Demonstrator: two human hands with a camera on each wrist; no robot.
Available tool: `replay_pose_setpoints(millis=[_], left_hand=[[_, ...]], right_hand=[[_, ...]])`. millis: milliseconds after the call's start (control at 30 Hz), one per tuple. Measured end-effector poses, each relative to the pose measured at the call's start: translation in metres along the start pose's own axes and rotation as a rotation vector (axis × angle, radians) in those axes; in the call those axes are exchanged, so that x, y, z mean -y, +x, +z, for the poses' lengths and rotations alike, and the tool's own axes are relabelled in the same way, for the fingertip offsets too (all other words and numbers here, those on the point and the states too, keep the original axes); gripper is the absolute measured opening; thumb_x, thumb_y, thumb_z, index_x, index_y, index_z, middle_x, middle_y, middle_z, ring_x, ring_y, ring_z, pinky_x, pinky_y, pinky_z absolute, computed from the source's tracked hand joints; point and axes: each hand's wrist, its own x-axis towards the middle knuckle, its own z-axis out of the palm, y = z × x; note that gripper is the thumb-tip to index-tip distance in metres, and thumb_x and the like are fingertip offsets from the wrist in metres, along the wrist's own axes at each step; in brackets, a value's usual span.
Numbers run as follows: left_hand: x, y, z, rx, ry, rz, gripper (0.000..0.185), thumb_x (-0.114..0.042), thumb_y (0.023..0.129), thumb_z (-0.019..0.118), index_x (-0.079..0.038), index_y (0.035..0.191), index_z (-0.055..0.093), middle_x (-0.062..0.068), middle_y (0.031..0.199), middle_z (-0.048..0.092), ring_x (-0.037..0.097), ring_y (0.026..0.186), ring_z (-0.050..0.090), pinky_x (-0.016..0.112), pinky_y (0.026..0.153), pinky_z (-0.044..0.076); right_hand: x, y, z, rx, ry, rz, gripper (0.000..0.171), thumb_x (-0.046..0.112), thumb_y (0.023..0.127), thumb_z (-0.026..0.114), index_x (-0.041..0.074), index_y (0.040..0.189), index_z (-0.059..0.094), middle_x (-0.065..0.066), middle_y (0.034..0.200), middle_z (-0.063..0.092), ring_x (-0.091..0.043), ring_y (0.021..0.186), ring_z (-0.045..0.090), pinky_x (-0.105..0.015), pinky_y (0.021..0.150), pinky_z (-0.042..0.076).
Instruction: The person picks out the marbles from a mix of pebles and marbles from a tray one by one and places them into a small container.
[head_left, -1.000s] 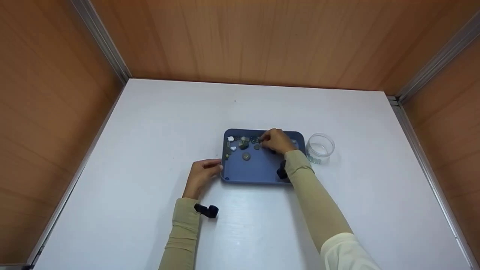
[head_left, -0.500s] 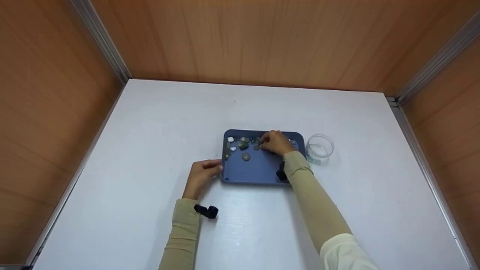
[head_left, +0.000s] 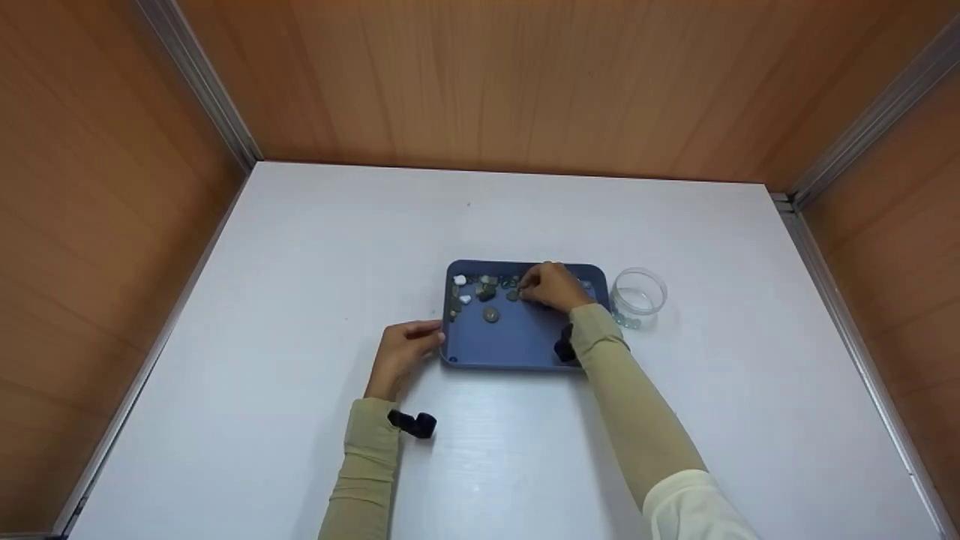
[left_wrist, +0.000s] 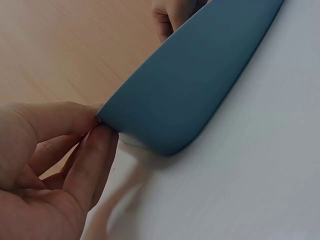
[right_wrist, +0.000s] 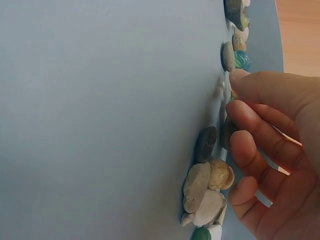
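Pebbles (head_left: 484, 289) lie strung along the far edge of the blue tray (head_left: 517, 341) on the white surface (head_left: 300, 300), directly under the right hand (head_left: 551, 285), whose curled fingertips (right_wrist: 245, 112) pinch at one; the row runs left-right; the left hand (head_left: 401, 352) pinches the tray's near-left rim; the glass jar (head_left: 639, 296) stands just right of the tray.

left hand (head_left: 401, 351): fingers pinching, arm bent | right hand (head_left: 553, 286): fingers curled downward, arm extended

A clear jar (head_left: 639, 294) (round, glass-like) stands on the white table (head_left: 300, 262) between wooden walls (head_left: 525, 75).
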Motion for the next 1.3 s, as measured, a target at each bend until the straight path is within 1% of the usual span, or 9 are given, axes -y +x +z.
replay_pose_setpoints(millis=[200, 367, 467, 600, 733, 867, 1033, 1167, 1300], left_hand=[[0.000, 0.000, 0.000, 0.001, -0.009, -0.005, 0.029, -0.007, 0.082, 0.073, -0.005, 0.111, 0.071, 0.014, 0.115, 0.067, 0.020, 0.100, 0.063, 0.032, 0.087, 0.053], [-0.003, -0.002, -0.001, 0.001, -0.007, -0.024, 0.029, -0.009, 0.083, 0.073, -0.006, 0.112, 0.071, 0.013, 0.116, 0.067, 0.020, 0.100, 0.063, 0.032, 0.088, 0.053], [-0.004, -0.001, -0.001, 0.003, -0.004, -0.026, 0.030, -0.009, 0.083, 0.073, -0.006, 0.112, 0.071, 0.013, 0.116, 0.067, 0.019, 0.100, 0.063, 0.032, 0.088, 0.053], [-0.004, -0.001, -0.001, 0.001, 0.002, -0.027, 0.029, -0.009, 0.083, 0.073, -0.006, 0.112, 0.071, 0.013, 0.115, 0.067, 0.019, 0.099, 0.063, 0.031, 0.088, 0.053], [-0.003, 0.000, -0.001, -0.004, 0.009, -0.017, 0.028, -0.009, 0.083, 0.073, -0.006, 0.111, 0.072, 0.013, 0.114, 0.068, 0.018, 0.099, 0.064, 0.030, 0.087, 0.054], [-0.002, 0.001, -0.002, -0.012, 0.005, -0.011, 0.028, -0.008, 0.082, 0.073, -0.005, 0.110, 0.072, 0.013, 0.112, 0.069, 0.017, 0.097, 0.065, 0.029, 0.085, 0.054], [-0.001, 0.001, -0.004, -0.013, 0.008, -0.017, 0.028, -0.008, 0.082, 0.073, -0.005, 0.110, 0.072, 0.013, 0.114, 0.068, 0.017, 0.098, 0.064, 0.029, 0.086, 0.054], [-0.001, 0.000, -0.005, -0.017, 0.019, -0.027, 0.028, -0.009, 0.083, 0.073, -0.006, 0.111, 0.072, 0.013, 0.115, 0.068, 0.019, 0.101, 0.064, 0.031, 0.088, 0.053], [-0.001, -0.001, -0.007, -0.017, 0.015, -0.051, 0.028, -0.010, 0.083, 0.074, -0.009, 0.110, 0.072, 0.010, 0.115, 0.068, 0.020, 0.103, 0.063, 0.032, 0.090, 0.052]], right_hand=[[0.000, -0.001, -0.003, 0.011, 0.029, 0.012, 0.020, 0.012, 0.087, 0.068, 0.003, 0.104, 0.071, -0.013, 0.090, 0.072, -0.018, 0.068, 0.062, -0.028, 0.060, 0.050], [0.003, -0.003, -0.007, -0.002, 0.018, 0.012, 0.019, 0.014, 0.089, 0.066, 0.004, 0.104, 0.071, -0.012, 0.087, 0.071, -0.018, 0.065, 0.061, -0.027, 0.057, 0.047], [0.005, -0.005, -0.010, -0.017, 0.010, 0.003, 0.019, 0.015, 0.090, 0.065, 0.005, 0.104, 0.072, -0.012, 0.090, 0.070, -0.018, 0.069, 0.060, -0.028, 0.060, 0.048], [0.008, -0.007, -0.013, -0.027, 0.011, -0.026, 0.020, 0.014, 0.089, 0.065, 0.004, 0.105, 0.071, -0.013, 0.097, 0.070, -0.021, 0.080, 0.063, -0.034, 0.071, 0.052], [0.011, -0.008, -0.017, -0.037, 0.024, -0.060, 0.019, 0.014, 0.089, 0.066, 0.003, 0.103, 0.071, -0.013, 0.098, 0.070, -0.023, 0.086, 0.064, -0.037, 0.077, 0.053], [0.014, -0.009, -0.021, -0.039, 0.053, -0.060, 0.018, 0.017, 0.089, 0.068, 0.005, 0.101, 0.072, -0.011, 0.095, 0.070, -0.024, 0.083, 0.065, -0.033, 0.072, 0.053], [0.017, -0.013, -0.025, -0.022, 0.106, -0.043, 0.019, 0.017, 0.090, 0.067, 0.005, 0.104, 0.070, -0.012, 0.095, 0.069, -0.035, 0.081, 0.066, -0.031, 0.063, 0.053], [0.020, -0.016, -0.027, -0.016, 0.130, -0.030, 0.020, 0.018, 0.091, 0.067, 0.006, 0.105, 0.070, -0.013, 0.095, 0.070, -0.037, 0.083, 0.066, -0.034, 0.064, 0.054], [0.020, -0.017, -0.029, -0.023, 0.154, -0.021, 0.018, 0.018, 0.090, 0.068, 0.006, 0.104, 0.070, -0.013, 0.095, 0.070, -0.038, 0.084, 0.066, -0.040, 0.067, 0.054]])
